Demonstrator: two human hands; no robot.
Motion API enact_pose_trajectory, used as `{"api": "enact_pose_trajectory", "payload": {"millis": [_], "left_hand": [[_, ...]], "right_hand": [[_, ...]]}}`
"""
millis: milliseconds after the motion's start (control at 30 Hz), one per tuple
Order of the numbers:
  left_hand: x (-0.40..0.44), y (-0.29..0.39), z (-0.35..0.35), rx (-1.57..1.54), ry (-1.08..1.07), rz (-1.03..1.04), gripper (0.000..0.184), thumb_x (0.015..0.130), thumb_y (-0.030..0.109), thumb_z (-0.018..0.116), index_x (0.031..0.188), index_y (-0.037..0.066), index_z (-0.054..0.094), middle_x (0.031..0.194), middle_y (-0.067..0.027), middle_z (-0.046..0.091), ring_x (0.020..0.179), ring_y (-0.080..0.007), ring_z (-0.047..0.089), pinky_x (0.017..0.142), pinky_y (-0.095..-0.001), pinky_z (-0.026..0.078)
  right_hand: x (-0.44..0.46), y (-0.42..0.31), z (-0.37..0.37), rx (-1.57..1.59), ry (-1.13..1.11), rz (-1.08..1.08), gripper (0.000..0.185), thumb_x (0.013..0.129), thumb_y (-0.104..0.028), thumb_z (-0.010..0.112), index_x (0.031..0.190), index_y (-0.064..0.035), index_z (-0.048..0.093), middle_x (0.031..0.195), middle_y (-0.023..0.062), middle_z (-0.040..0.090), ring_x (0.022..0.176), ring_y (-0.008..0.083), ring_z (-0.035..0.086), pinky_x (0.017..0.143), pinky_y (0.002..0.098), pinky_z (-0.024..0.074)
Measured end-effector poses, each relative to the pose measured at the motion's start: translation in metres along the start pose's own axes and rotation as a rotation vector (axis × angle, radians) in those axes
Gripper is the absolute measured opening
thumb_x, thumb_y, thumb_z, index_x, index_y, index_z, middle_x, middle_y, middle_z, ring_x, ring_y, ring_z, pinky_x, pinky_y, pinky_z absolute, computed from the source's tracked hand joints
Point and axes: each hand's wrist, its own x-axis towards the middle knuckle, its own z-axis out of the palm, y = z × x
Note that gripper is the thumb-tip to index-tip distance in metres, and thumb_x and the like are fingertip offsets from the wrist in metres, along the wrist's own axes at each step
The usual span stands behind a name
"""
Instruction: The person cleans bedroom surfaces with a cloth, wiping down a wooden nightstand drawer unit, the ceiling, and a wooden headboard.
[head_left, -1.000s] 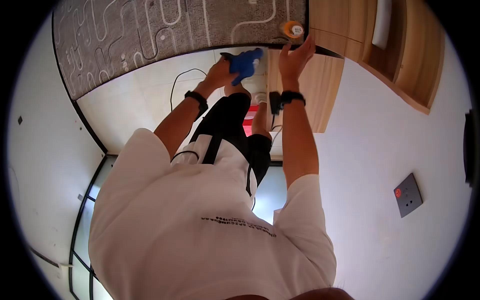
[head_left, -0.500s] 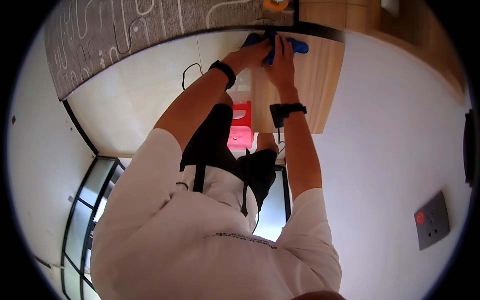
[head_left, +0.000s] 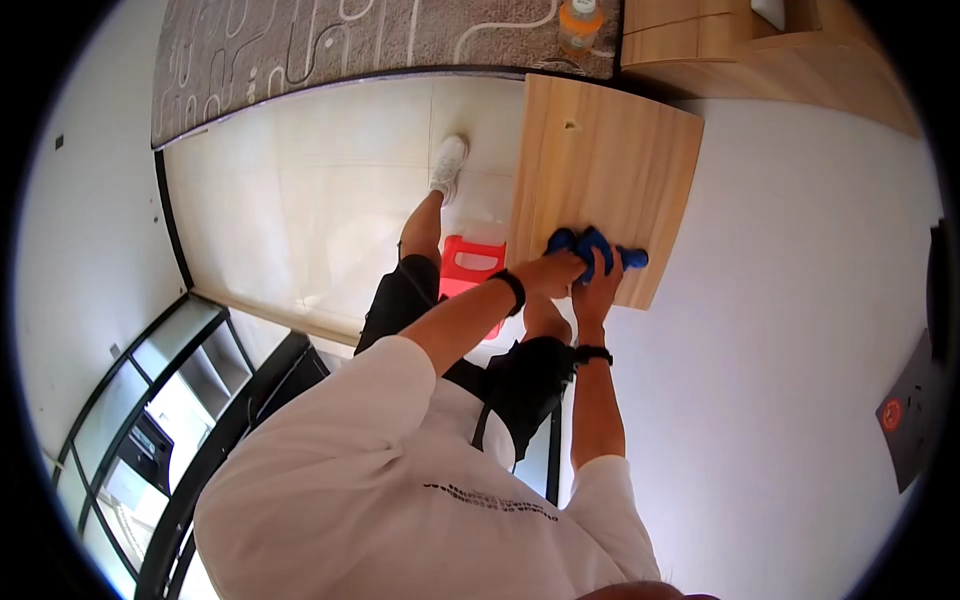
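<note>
A bunched blue cloth (head_left: 593,247) lies on the near part of a wooden tabletop (head_left: 600,160). My left hand (head_left: 556,272) presses on the cloth from the left, its fingers closed on it. Right beside it, my right hand (head_left: 597,287) has its fingers wrapped over the cloth. Folds of the cloth stick out to both sides of my hands. Dark bands sit on both wrists. A small mark or chip (head_left: 571,125) shows on the far part of the tabletop.
A red plastic stool (head_left: 473,262) stands left of the tabletop, by my legs. Beyond lies grey-brown patterned fabric (head_left: 400,35) with an orange bottle (head_left: 580,25) on it. A wooden cabinet (head_left: 720,75) is at the far right; a white wall (head_left: 780,250) borders the right.
Both hands and the blue cloth have come from the tabletop's far edge back to its near part. The view has shifted, and my white shoe now shows on the floor.
</note>
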Motion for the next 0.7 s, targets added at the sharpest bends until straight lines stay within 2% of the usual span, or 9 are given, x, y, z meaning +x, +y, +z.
{"api": "enact_pose_trajectory", "payload": {"millis": [133,200,267,367,433,500,567,633,700], "left_hand": [[0.007,-0.019,-0.062,-0.201,0.476,-0.069,0.027,0.072,0.002,0.055,0.099,0.003,0.060,0.098,-0.0187,0.062,0.092,-0.0400,0.055,0.082,-0.0502,0.044],[0.010,-0.084,-0.075,-0.039,0.963,-0.184,0.024,0.074,0.003,0.054,0.098,0.003,0.058,0.094,-0.0189,0.061,0.090,-0.0400,0.054,0.078,-0.0519,0.044],[0.006,-0.119,-0.118,0.144,1.124,-0.367,0.029,0.080,0.014,0.061,0.106,0.004,0.054,0.088,-0.0167,0.057,0.085,-0.0391,0.053,0.079,-0.0503,0.044],[0.020,-0.180,-0.134,0.026,1.165,-0.412,0.040,0.085,0.029,0.067,0.111,0.003,0.052,0.090,-0.0163,0.059,0.085,-0.0357,0.057,0.080,-0.0464,0.046],[0.031,-0.158,-0.163,-0.532,0.905,-0.537,0.050,0.093,0.044,0.060,0.115,0.000,0.051,0.096,-0.0095,0.059,0.090,-0.0191,0.057,0.077,-0.0308,0.047],[0.047,-0.157,-0.172,-0.556,0.863,-0.545,0.053,0.092,0.046,0.059,0.117,0.000,0.050,0.096,-0.0134,0.061,0.090,-0.0222,0.059,0.079,-0.0335,0.047],[0.058,-0.172,-0.161,-0.553,0.828,-0.544,0.057,0.092,0.048,0.058,0.120,0.000,0.050,0.096,-0.0173,0.062,0.090,-0.0253,0.062,0.081,-0.0362,0.048],[0.072,-0.189,-0.149,-0.397,1.052,-0.375,0.056,0.093,0.050,0.057,0.118,0.000,0.051,0.090,-0.0118,0.061,0.087,-0.0193,0.060,0.077,-0.0313,0.048],[0.068,-0.192,-0.148,-0.389,1.020,-0.326,0.052,0.092,0.050,0.058,0.111,0.001,0.053,0.091,-0.0092,0.062,0.089,-0.0166,0.060,0.074,-0.0273,0.048]], "right_hand": [[0.041,0.006,0.027,-0.024,0.101,-0.100,0.066,0.061,0.003,0.069,0.123,-0.0037,0.048,0.140,0.0251,0.035,0.135,0.0503,0.026,0.112,0.0576,0.0235],[0.084,-0.013,0.037,-0.020,0.121,-0.131,0.065,0.058,0.003,0.067,0.120,-0.0052,0.049,0.141,0.0226,0.034,0.137,0.0481,0.023,0.113,0.0564,0.0204],[0.128,-0.035,0.038,-0.008,0.065,-0.285,0.058,0.060,0.006,0.065,0.115,-0.0062,0.052,0.141,0.0203,0.035,0.138,0.0452,0.025,0.114,0.0561,0.0209],[0.190,-0.057,0.046,0.048,-0.012,-0.443,0.056,0.062,0.006,0.063,0.115,-0.0081,0.053,0.142,0.0177,0.037,0.140,0.0428,0.024,0.115,0.0548,0.0216],[0.230,-0.052,0.046,0.043,0.122,-0.540,0.055,0.064,0.003,0.065,0.117,-0.0098,0.053,0.137,0.0190,0.042,0.134,0.0416,0.033,0.109,0.0516,0.0306],[0.256,-0.036,0.036,-0.017,0.280,-0.577,0.055,0.066,0.000,0.067,0.118,-0.0111,0.053,0.130,0.0207,0.048,0.127,0.0410,0.044,0.103,0.0499,0.0409],[0.272,-0.015,0.033,-0.119,0.209,-0.435,0.074,0.072,-0.008,0.064,0.141,-0.0118,0.038,0.148,0.0290,0.025,0.138,0.0460,0.025,0.111,0.0488,0.0322],[0.263,-0.015,0.017,-0.192,0.211,-0.430,0.072,0.071,-0.010,0.066,0.139,-0.0106,0.042,0.143,0.0305,0.031,0.134,0.0474,0.030,0.109,0.0492,0.0347],[0.253,-0.013,0.007,-0.240,0.191,-0.384,0.071,0.069,-0.012,0.068,0.137,-0.0093,0.045,0.137,0.0320,0.036,0.129,0.0488,0.035,0.107,0.0495,0.0373]]}}
